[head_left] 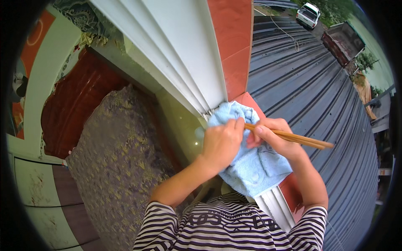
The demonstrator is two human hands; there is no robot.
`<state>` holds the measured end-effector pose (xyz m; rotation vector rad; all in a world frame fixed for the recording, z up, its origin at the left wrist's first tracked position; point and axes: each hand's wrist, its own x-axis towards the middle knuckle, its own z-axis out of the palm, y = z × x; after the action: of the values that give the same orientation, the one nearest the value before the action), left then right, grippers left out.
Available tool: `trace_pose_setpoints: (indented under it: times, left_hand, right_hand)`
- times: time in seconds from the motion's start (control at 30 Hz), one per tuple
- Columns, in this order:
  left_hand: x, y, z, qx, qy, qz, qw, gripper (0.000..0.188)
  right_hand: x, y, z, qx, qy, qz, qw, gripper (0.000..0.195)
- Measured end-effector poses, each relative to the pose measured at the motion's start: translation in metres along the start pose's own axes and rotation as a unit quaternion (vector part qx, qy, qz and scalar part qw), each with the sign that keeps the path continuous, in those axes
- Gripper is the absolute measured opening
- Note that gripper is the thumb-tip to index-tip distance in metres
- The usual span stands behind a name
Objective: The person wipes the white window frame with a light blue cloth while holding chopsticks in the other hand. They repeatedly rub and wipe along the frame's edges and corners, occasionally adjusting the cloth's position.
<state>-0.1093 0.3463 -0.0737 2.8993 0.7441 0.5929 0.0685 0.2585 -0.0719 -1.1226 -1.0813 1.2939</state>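
Note:
A light blue terry towel [251, 175] is draped over the white window track [274, 202] beside the foot of the white window frame [188, 53]. My left hand [223, 141] rests on the towel, its fingers bent around the towel and the near end of some wooden chopsticks. Slightly blurred, my right hand [276, 135] grips the wooden chopsticks [301, 138], which slant out to the right past the wrist. Their inner tips are hidden by my left fingers and the cloth.
Indoors on the left are a bed with a patterned cover [119, 175] and a dark red wooden headboard [81, 100]. Red tiles [232, 44] border the frame outside. Beyond lies a ribbed metal roof [307, 88], with a white pickup truck [308, 15] further off.

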Motion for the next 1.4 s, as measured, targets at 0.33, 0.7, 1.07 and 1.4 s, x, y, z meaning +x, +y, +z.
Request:
trace_pose_setpoints:
  times: [0.33,0.7,1.07,1.4]
  left_hand:
    - [-0.02,-0.005,-0.03,-0.054,0.038,0.047,0.997,0.043]
    - [-0.039,-0.031,-0.028,-0.149,0.039,0.0,0.988,0.04]
    - [-0.049,-0.033,-0.012,-0.187,0.111,0.038,0.975,0.034]
    - [-0.054,0.004,-0.02,-0.218,0.08,0.072,0.97,0.032]
  right_hand:
    - [-0.018,-0.009,0.031,-0.291,0.015,-0.214,0.932,0.01]
    - [-0.005,-0.008,0.1,-0.539,0.049,-0.27,0.797,0.027]
    - [-0.022,-0.037,0.101,-0.523,0.002,-0.185,0.832,0.025]
    - [-0.047,-0.069,0.074,-0.475,-0.065,-0.115,0.87,0.016]
